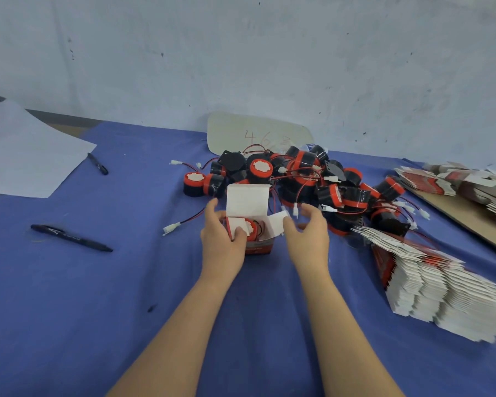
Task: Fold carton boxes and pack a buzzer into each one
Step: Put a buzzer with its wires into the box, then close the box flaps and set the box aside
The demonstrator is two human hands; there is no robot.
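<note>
Two hands meet over one small carton box (261, 246) at the middle of a blue-covered table (126, 282). At the far left corner lies a sheet of paper (26, 156), with two black pens (70, 237) near it.

The left hand (222, 245) grips the box's left side, fingers curled behind it. Its thumb presses the left flap (236, 224) down over a red and black buzzer (252, 229) already inside. The lid flap (246, 200) stands upright at the back.

The right flap (277, 223) sticks out sideways towards the right hand (308, 236), which is the nearer hand to it. That hand's thumb tip touches the flap, and its fingers arch loosely above, pinching nothing. Folding this flap inwards, leftwards across the opening, looks like the next step, then the lid.

Behind the box, towards the far edge, sits a heap of loose buzzers (307, 173) with wires. Along the right edge lie fanned stacks of flat cartons (441, 287).
</note>
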